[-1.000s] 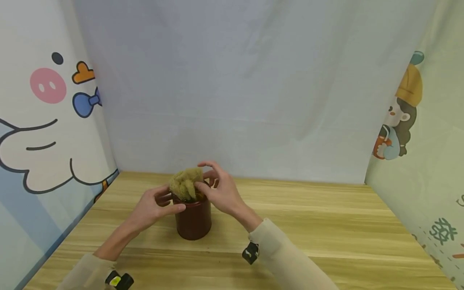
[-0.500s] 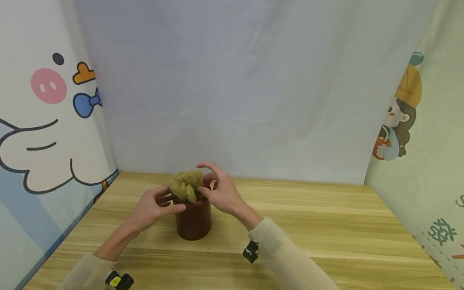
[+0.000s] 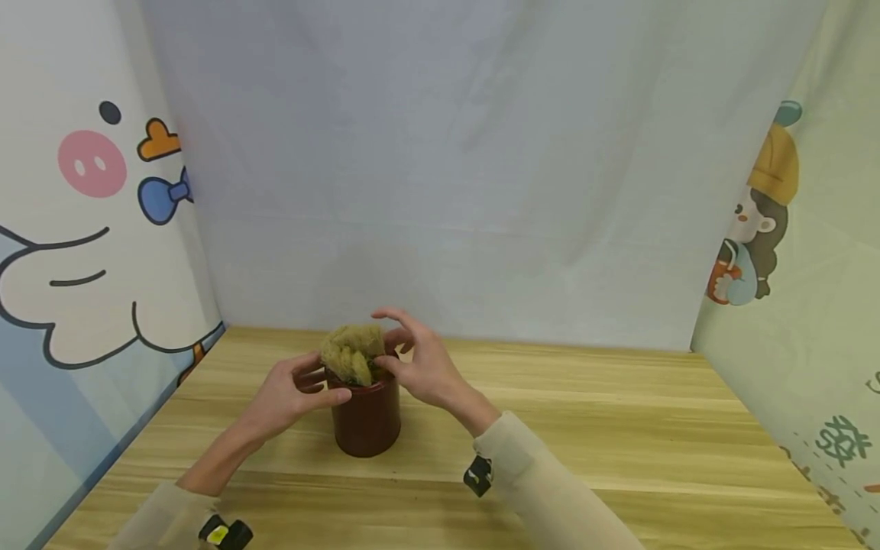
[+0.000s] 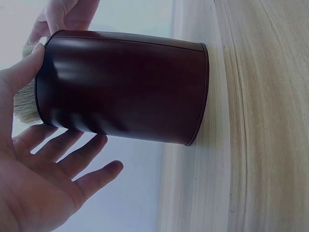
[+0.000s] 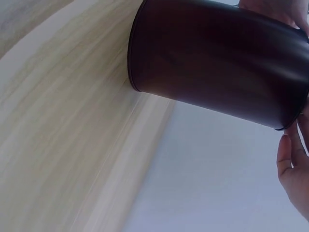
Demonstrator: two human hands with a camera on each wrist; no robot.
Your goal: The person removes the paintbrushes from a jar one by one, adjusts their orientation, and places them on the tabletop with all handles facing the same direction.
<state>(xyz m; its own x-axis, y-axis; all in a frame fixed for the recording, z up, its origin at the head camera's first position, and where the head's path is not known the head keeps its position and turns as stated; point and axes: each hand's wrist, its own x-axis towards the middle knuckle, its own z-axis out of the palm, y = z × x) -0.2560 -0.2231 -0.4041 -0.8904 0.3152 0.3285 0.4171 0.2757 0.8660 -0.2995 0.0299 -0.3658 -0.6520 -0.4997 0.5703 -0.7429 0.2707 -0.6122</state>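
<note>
A dark red cylindrical container stands upright on the wooden table, and a straw-coloured fibrous tuft sticks out of its mouth. My left hand holds the container's rim from the left, thumb on the near side. In the left wrist view that hand's other fingertips touch the container's side, and bristly ends of the tuft show beyond the rim. My right hand is at the rim's right side, thumb at the tuft's edge and forefinger raised. Its other fingertips are partly hidden, so what they grip cannot be made out.
The wooden table extends to the right of the container. A plain grey-white cloth hangs behind it. Printed cloth panels with cartoon figures, left and right, flank the table.
The tuft has sunk slightly, and the right thumb has moved a little away from it to the right. The container and left hand have hardly moved.
</note>
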